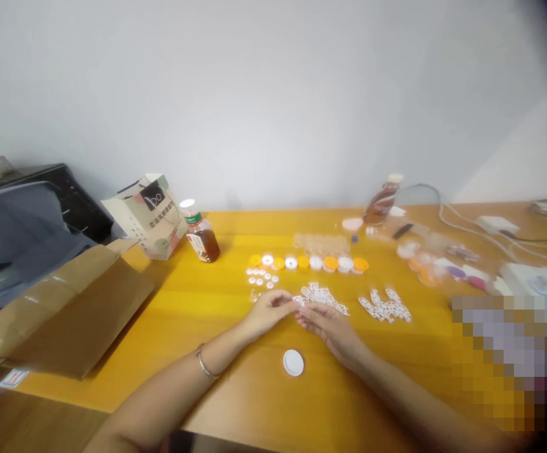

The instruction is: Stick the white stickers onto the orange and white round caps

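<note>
My left hand (272, 309) and my right hand (323, 322) meet over the middle of the table, fingertips pinched on one small white plastic piece (298, 302). Its exact kind is too small to make out. Just beyond my fingers lies a pile of white cut-out plastic pieces (320, 293), and a second pile of similar pieces (386, 306) is to the right. Below my hands a round white lid (293, 362) lies flat. Past the first pile runs a row of orange and white round caps (303, 263). Several small white discs (260, 277) sit left of it.
A cardboard box (80, 302) and a paper bag (153, 217) stand at the left, beside a bottle of brown drink (201, 236). Another bottle (383, 202) is at the back. Clear containers (323, 243) stand behind the caps. White cables (481, 236) and coloured discs (457, 272) occupy the right.
</note>
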Motion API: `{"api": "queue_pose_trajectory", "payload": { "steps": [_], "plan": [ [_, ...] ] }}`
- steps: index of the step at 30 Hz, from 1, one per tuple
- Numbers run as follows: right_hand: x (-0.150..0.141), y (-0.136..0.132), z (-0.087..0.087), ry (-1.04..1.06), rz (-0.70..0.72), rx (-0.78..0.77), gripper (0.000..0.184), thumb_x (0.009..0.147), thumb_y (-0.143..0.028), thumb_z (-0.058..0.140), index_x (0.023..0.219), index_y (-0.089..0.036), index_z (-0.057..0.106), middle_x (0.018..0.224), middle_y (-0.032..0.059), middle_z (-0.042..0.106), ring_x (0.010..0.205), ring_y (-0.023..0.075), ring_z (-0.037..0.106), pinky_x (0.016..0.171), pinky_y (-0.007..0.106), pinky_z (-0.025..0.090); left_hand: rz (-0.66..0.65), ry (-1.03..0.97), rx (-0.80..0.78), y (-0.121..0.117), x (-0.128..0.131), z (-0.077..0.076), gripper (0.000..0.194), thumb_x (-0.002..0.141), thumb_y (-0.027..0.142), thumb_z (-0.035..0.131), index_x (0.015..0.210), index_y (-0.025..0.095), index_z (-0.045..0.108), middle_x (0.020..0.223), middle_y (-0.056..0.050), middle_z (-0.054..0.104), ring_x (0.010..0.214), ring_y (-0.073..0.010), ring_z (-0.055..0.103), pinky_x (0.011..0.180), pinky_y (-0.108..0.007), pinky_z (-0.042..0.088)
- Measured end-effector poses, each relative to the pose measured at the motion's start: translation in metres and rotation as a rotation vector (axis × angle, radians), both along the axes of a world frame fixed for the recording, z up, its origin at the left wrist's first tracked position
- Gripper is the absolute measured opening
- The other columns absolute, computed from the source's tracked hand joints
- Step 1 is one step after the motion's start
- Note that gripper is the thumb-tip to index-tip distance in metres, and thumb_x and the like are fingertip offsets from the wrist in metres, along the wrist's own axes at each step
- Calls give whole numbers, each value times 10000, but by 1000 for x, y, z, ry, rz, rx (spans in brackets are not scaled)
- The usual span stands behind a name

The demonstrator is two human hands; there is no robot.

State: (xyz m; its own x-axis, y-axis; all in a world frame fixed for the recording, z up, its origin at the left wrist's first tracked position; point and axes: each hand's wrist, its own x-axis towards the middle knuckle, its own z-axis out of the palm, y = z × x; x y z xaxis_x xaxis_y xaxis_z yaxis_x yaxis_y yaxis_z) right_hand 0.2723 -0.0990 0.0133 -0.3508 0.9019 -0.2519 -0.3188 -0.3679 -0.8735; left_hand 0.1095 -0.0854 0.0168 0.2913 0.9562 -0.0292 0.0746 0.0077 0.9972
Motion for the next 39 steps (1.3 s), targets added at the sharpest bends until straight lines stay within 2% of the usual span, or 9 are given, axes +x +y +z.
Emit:
{"api": "queue_pose_trajectory", "payload": {
  "steps": [7,12,15,19,24,25,27,31,39],
  "plan": [
    [-1,-2,4,-25,11,10,211,620,-372,705,711,-183,679,718,30,677,690,129,606,745,278,457,17,3,-19,-2,0,7,275,677,379,617,741,112,591,665,-4,555,580,-71,461,584,-194,370],
    [-2,-2,3,-91,12,51,256,589,-411,710,668,-171,671,663,28,662,633,126,591,686,275,460,70,29,5,-2,1,3,256,658,356,630,661,108,568,608,11,523,559,-67,445,559,-190,356],
    [-2,-1,2,-181,25,117,292,625,-451,665,684,-165,653,665,28,645,628,131,578,667,282,459,84,9,8,-2,1,2,264,646,359,638,645,109,553,598,14,522,552,-64,450,549,-186,355],
    [4,-5,6,-393,91,330,337,678,-487,594,833,-188,573,681,6,581,613,137,539,624,295,449,65,-40,12,-1,-3,7,280,650,374,640,665,111,544,598,17,520,531,-57,454,527,-181,364],
    [11,-18,16,-717,386,818,591,458,-429,768,933,-210,494,874,37,526,779,190,496,706,312,421,132,-70,18,3,-11,12,312,663,415,623,701,121,526,583,34,495,470,-36,431,453,-156,337],
    [11,-20,18,-763,441,886,588,452,-420,772,926,-211,496,898,44,524,808,203,492,727,320,414,131,-69,20,3,-12,12,310,672,415,617,712,123,522,577,38,488,456,-33,424,441,-153,328],
    [11,-22,19,-825,499,966,449,541,-391,733,886,-213,506,895,42,526,826,208,493,741,322,406,105,-68,37,3,-13,13,299,685,404,609,722,125,510,579,38,486,454,-33,425,441,-153,327],
    [9,-16,18,-864,436,1005,112,727,-256,575,809,-215,510,822,27,527,781,178,501,703,288,406,-3,1,138,1,-13,14,267,709,374,597,747,121,524,646,6,526,543,-59,465,521,-176,368],
    [15,0,9,-890,208,946,92,723,-197,535,812,-216,519,746,17,531,711,168,493,655,288,410,-124,360,380,-1,-15,13,202,738,324,575,802,136,614,742,-23,552,655,-93,473,580,-187,363]
  ]
}}
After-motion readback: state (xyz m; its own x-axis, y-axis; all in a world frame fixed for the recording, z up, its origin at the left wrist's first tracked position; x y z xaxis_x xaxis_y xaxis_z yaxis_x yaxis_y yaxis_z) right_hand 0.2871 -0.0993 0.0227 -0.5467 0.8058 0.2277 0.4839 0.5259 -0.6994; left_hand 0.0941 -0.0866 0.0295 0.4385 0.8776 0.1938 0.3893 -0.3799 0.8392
